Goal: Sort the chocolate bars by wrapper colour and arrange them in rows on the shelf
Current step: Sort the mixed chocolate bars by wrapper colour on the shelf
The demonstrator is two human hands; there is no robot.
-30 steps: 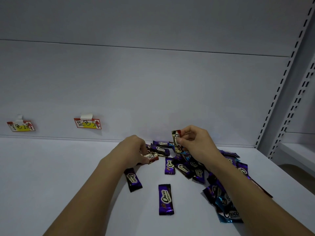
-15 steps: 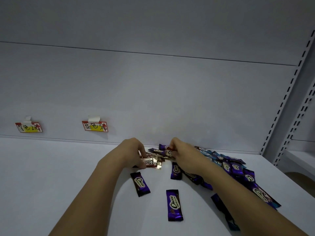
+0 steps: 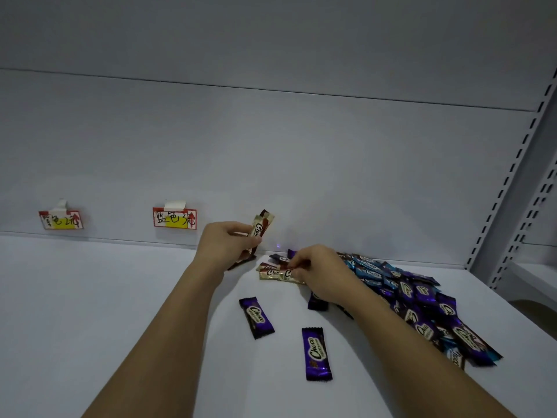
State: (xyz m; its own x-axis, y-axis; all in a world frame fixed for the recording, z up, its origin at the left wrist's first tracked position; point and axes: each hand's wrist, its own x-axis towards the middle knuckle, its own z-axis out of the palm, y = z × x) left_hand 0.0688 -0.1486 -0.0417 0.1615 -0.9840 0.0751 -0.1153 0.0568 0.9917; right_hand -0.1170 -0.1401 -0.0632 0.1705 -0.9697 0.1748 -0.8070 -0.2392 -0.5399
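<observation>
"Choco" on purple bar (image 3: 316, 353), handwritten "蓝色3板" on label (image 3: 174, 218)

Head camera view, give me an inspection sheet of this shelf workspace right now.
Surface: white shelf, back panel behind.
Job's things: mixed purple and blue pile at right; two purple bars lying apart in front; gold bars flat by the pile.
Clutter: nothing seen.
Grips: left hand holds gold-brown bars upright; right hand pinches a gold bar on the shelf.
Cables: nothing seen.
Surroundings: two labels on back panel; slotted upright at right.
</observation>
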